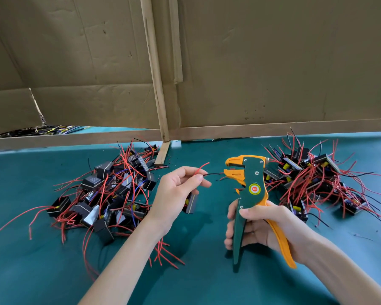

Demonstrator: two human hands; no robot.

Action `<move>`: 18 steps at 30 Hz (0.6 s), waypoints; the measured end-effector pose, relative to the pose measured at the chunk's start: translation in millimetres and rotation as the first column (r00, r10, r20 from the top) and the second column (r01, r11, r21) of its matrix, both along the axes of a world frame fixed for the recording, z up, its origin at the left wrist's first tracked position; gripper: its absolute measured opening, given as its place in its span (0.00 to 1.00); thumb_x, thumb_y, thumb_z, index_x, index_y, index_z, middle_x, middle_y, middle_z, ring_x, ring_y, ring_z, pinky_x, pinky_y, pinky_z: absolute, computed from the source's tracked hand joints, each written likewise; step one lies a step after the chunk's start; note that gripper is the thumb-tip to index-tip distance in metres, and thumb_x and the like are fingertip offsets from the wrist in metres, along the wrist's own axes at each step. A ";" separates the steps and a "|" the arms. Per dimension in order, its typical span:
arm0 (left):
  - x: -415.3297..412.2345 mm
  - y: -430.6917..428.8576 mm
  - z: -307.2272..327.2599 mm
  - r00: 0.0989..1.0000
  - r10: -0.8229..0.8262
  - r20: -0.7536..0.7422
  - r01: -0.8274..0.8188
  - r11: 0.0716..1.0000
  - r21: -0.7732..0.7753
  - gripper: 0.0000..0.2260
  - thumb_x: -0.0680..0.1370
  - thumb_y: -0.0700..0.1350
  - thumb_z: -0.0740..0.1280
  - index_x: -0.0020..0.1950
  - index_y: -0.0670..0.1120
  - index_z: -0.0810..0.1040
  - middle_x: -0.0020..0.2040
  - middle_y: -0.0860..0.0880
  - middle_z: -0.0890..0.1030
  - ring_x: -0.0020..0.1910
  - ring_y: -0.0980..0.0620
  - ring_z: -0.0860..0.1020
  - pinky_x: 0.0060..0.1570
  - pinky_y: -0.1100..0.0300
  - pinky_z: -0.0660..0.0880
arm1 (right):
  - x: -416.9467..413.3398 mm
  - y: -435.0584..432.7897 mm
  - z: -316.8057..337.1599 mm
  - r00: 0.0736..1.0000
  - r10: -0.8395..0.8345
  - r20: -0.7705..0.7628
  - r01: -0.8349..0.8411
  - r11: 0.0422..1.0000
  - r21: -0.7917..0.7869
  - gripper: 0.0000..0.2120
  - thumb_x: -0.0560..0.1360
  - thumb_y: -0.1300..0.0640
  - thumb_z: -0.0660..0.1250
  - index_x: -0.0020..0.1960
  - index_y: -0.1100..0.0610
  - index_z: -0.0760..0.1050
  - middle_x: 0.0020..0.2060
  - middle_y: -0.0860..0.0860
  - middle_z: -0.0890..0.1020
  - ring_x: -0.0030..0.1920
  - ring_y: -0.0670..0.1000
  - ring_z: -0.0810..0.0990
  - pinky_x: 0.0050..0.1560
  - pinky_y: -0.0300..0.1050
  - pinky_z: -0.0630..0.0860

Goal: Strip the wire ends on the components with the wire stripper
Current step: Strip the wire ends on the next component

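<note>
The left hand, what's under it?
A small black component with a yellow bit shows under the left hand, which pinches its black wire. The hand covers the component's other half.

We log one label: round sticker (254, 189) on the wire stripper (256, 172) body, 4 o'clock from centre. Red middle, yellow ring, white letters, maybe "DK", too blurred to confirm. Print on black components (92, 180) at 8 o'clock is unreadable.

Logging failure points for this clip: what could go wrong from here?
The thin black wire, pinched by the left hand, bends just at the open mouth of the wire stripper and may miss the slot. The red wire sticking up beside it might get caught too.
</note>
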State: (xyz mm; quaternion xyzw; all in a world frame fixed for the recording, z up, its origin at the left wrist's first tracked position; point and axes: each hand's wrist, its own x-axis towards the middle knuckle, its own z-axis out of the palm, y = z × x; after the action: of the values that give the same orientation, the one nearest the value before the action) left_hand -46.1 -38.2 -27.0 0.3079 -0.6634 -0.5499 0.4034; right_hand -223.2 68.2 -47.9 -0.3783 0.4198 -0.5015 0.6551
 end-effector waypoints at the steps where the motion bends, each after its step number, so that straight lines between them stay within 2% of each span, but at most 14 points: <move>1: 0.1 1.2 1.6 1.000 -0.007 -0.028 0.008 1.000 0.019 0.06 0.78 0.40 0.66 0.47 0.48 0.82 0.39 0.50 0.85 0.35 0.62 0.76 0.40 0.70 0.73 | 0.7 0.7 0.5 1.000 0.004 -0.003 -0.004 1.000 -0.005 0.15 0.62 0.57 0.72 0.44 0.65 0.79 0.39 0.70 0.80 0.40 0.69 0.82 0.44 0.59 0.80; 4: 0.3 3.9 6.5 0.992 -0.027 -0.126 0.039 0.995 0.093 0.03 0.72 0.47 0.72 0.43 0.50 0.84 0.38 0.49 0.84 0.35 0.60 0.76 0.42 0.65 0.70 | 2.9 3.4 1.5 0.999 0.021 -0.034 -0.022 0.999 -0.033 0.14 0.62 0.57 0.72 0.44 0.65 0.79 0.38 0.69 0.80 0.40 0.68 0.82 0.44 0.57 0.80; 10: 1.2 6.6 11.3 0.976 -0.053 -0.212 0.087 0.984 0.156 0.08 0.65 0.53 0.73 0.42 0.53 0.86 0.38 0.50 0.84 0.35 0.59 0.73 0.46 0.63 0.70 | 4.8 5.9 1.0 0.995 0.040 -0.093 -0.048 0.995 -0.091 0.11 0.65 0.57 0.72 0.44 0.62 0.80 0.39 0.68 0.81 0.41 0.67 0.83 0.47 0.59 0.80; 18: 0.5 7.6 12.1 0.983 -0.125 -0.132 0.139 0.985 0.102 0.11 0.66 0.54 0.72 0.44 0.50 0.83 0.40 0.48 0.85 0.42 0.57 0.80 0.47 0.66 0.72 | 4.9 7.5 0.9 0.990 0.064 -0.123 -0.079 0.989 -0.123 0.10 0.68 0.57 0.72 0.46 0.61 0.80 0.40 0.68 0.81 0.42 0.67 0.83 0.46 0.57 0.80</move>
State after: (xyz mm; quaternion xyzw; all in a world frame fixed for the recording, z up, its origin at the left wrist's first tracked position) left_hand -45.7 -30.7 -14.9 0.2498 -0.6243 -0.6297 0.3891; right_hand -218.4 75.7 -47.0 -0.4634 0.4114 -0.4799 0.6210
